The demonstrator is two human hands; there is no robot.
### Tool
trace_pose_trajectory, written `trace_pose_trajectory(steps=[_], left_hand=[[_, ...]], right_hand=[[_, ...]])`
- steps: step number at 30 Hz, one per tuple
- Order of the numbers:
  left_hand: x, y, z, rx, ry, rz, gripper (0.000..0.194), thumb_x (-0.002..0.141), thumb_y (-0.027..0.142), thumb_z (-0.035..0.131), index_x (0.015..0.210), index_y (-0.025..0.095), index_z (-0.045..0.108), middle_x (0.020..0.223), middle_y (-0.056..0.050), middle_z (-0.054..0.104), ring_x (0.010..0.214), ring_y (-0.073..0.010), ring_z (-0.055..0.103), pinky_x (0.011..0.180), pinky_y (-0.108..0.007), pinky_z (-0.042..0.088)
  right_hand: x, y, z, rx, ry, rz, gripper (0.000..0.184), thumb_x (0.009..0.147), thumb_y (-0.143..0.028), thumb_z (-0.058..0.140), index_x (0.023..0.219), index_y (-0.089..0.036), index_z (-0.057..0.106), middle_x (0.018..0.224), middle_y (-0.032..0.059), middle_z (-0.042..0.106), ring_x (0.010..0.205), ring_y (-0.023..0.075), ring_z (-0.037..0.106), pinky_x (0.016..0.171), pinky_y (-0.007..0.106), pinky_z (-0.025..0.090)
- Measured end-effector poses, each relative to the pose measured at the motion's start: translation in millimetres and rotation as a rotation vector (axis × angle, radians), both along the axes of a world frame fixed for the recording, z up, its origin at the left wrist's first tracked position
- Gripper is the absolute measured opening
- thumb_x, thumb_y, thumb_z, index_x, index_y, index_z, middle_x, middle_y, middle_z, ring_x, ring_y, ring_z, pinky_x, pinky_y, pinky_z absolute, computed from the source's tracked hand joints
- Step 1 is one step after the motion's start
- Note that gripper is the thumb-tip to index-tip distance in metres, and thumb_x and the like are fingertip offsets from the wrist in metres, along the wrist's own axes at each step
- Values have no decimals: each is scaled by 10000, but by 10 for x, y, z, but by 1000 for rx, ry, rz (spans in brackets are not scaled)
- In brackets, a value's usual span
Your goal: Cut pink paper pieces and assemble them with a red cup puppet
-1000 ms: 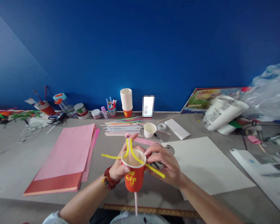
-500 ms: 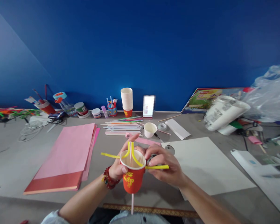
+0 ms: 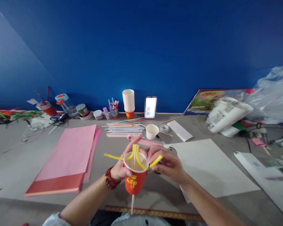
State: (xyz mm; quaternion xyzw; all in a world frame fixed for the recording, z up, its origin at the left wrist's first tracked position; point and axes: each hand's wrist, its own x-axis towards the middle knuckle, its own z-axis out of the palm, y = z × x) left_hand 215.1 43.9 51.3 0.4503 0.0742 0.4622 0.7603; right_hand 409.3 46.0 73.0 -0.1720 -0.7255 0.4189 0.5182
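My left hand [image 3: 121, 169] is wrapped round a red paper cup [image 3: 135, 183] with yellow lettering and a white rim, held tilted above the table's front. A pale pink straw [image 3: 132, 204] comes out below the cup's bottom and also stands up inside it. Two yellow strips [image 3: 109, 155] curve from beside that straw's top, and their ends stick out at the cup's left and right sides. My right hand [image 3: 166, 161] is closed on the right-hand strip close to the cup wall; its fingertips are partly hidden. Something dark, partly covered, shows under the right hand.
Pink paper sheets [image 3: 66, 153] lie at left, a large white sheet [image 3: 209, 169] at right. Behind the cup are a row of straws [image 3: 124, 128], a small white cup [image 3: 152, 131] and a tape roll [image 3: 164, 128]. Stacked paper cups [image 3: 129, 100] stand by the blue wall.
The cup has turned slightly and moved a little right. The right-hand yellow strip's end now points upward instead of level, and my right hand has shifted slightly left.
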Motion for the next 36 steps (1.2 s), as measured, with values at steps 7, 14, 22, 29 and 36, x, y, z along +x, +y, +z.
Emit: trace_pose_trajectory(steps=[7,14,22,29,36], left_hand=[[-7,31,-21,84,45,27,1103,600,475,858,1498,295,242,1029,-74,584,812,-215,623,724,-365,526],[-42,36,-61,99,75,39,1074,590,431,878,1485,299,300,1091,-80,555,856,-208,615,781,-364,520],[-51,69,-109,77,107,110,1122,588,483,858,1504,276,243,1093,-96,592,884,-246,618,802,-401,504],[-77,80,-196,112,204,333,966,674,558,775,1465,212,342,1176,-132,620,1074,-305,590,937,-433,464],[-17,130,-210,214,252,422,850,679,586,772,1375,217,453,1277,-150,560,1210,-324,502,1022,-459,401]], right_hand=[[-36,-10,-7,-109,-40,-50,136,877,-352,679,850,-222,711,905,52,585,885,193,577,813,328,474],[-56,0,-35,-163,-75,-55,154,887,-344,652,817,-211,684,933,54,555,900,194,562,867,353,480],[-85,-30,-143,-315,94,-106,158,887,-364,647,844,-214,676,1013,66,593,950,196,583,810,302,507],[-225,-147,-324,-466,117,-124,606,763,-477,765,1271,-269,508,1248,105,576,1041,240,619,920,386,518],[-323,-162,-459,-464,61,-194,581,749,-357,783,1244,-226,509,1199,118,641,1023,249,644,859,368,545]])
